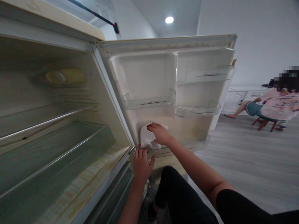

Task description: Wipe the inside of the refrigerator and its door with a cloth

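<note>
White fridge door (pixel 163 77) stands wide open. Right hand (pixel 160 133) has its grip closed on a white cloth (pixel 146 137), pressed flat on the door's inside, low down. Left hand (pixel 141 163) rests just below it with fingers spread, holding nothing.

A white cloth (pixel 147 137) is seen against the cream, yellow-stained fridge door (pixel 168 93); the floor (pixel 252 155) is pale grey wood-grain.

Glass shelves (pixel 53 143) inside the fridge, a ceiling light (pixel 169 20), a seated person (pixel 277 104) beyond
</note>
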{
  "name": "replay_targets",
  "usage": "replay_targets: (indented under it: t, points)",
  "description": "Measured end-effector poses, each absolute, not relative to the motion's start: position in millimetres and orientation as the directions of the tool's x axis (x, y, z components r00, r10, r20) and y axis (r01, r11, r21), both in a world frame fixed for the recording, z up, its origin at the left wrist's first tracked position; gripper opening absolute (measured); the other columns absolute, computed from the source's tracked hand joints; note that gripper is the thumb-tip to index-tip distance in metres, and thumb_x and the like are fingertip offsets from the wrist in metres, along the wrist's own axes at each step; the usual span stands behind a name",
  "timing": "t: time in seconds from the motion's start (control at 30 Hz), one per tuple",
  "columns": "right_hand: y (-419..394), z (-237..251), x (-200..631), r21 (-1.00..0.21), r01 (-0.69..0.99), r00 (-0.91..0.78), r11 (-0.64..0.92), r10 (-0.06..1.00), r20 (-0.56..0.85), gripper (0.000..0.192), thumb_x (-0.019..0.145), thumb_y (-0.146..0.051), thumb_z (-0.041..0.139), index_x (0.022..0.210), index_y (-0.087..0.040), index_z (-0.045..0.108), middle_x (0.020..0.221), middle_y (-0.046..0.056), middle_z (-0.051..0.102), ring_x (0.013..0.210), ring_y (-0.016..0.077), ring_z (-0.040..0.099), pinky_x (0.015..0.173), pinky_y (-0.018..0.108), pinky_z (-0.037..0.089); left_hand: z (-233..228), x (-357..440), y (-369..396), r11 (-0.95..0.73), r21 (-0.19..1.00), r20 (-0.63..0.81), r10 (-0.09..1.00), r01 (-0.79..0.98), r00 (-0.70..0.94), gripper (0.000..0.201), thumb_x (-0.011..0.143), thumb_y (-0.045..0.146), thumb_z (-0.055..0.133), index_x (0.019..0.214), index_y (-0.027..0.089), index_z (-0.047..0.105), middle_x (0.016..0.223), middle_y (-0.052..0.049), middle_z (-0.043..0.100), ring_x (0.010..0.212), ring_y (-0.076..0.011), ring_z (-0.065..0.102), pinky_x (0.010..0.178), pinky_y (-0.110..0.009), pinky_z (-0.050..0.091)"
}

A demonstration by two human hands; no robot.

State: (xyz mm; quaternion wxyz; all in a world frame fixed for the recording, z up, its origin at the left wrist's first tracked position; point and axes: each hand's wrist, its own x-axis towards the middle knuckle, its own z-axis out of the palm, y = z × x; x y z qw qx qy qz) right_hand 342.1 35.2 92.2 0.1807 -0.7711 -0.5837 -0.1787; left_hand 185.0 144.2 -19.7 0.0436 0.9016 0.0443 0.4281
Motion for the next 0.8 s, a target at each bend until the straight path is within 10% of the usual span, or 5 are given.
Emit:
replay_targets:
  t: [0.17, 0.33, 0.47, 0.6, 0.8]
  points:
    - [81, 118, 323, -0.032, 0.926, 0.296, -0.375, 0.674, 0.677, 0.046, 0.085, -0.021, 0.067, 0.130, -0.013, 0.065, 0.150, 0.020, 0.049, 0.138, 0.0343, 0.043, 0.120, 0.054, 0.030, -21, 184, 145, -0.991, 0.125, 0.764, 0.122, 0.040, 0.634, 0.030, 0.095, 0.042, 0.060, 0.110, 0.016, 0.060, 0.108, -0.014, 0.067, 0.136, -0.0385, 0.051, 0.110, -0.053, 0.047]
    - [97, 119, 320, -0.019, 0.882, 0.332, -0.472, 0.592, 0.734, 0.076, 0.090, -0.025, 0.062, 0.161, -0.014, 0.036, 0.170, 0.019, 0.022, 0.156, 0.0381, 0.016, 0.125, 0.066, 0.008, -20, 180, 146, -0.992, 0.122, 0.770, 0.104, 0.015, 0.630, 0.029, 0.094, 0.039, 0.061, 0.111, 0.016, 0.059, 0.108, -0.014, 0.066, 0.141, -0.0381, 0.047, 0.113, -0.052, 0.046]
    - [81, 92, 326, 0.081, 0.902, 0.290, -0.425, 0.732, 0.617, 0.072, 0.094, -0.023, 0.055, 0.162, -0.016, 0.032, 0.170, 0.016, 0.026, 0.150, 0.0351, 0.033, 0.120, 0.061, 0.029, -19, 180, 148, -0.994, 0.108, 0.763, 0.093, 0.016, 0.639, 0.030, 0.094, 0.041, 0.061, 0.110, 0.016, 0.059, 0.107, -0.013, 0.066, 0.138, -0.0373, 0.049, 0.111, -0.052, 0.047]
    - [51, 81, 333, 0.135, 0.914, 0.267, -0.382, 0.819, 0.507, 0.072, 0.091, -0.024, 0.060, 0.159, -0.023, 0.038, 0.152, 0.011, 0.055, 0.136, 0.0304, 0.051, 0.126, 0.065, 0.013, -18, 180, 148, -0.993, 0.119, 0.760, 0.105, 0.022, 0.641, 0.029, 0.094, 0.042, 0.061, 0.108, 0.018, 0.059, 0.104, -0.012, 0.065, 0.123, -0.0351, 0.057, 0.103, -0.051, 0.051]
    - [27, 122, 342, -0.036, 0.819, 0.449, -0.573, 0.600, 0.663, 0.076, 0.093, -0.041, 0.059, 0.162, -0.025, 0.034, 0.159, 0.014, 0.046, 0.134, 0.0346, 0.052, 0.124, 0.065, 0.016, -17, 181, 146, -0.992, 0.130, 0.766, 0.098, -0.003, 0.635, 0.027, 0.094, 0.040, 0.062, 0.109, 0.018, 0.059, 0.108, -0.013, 0.066, 0.142, -0.0363, 0.045, 0.113, -0.052, 0.044]
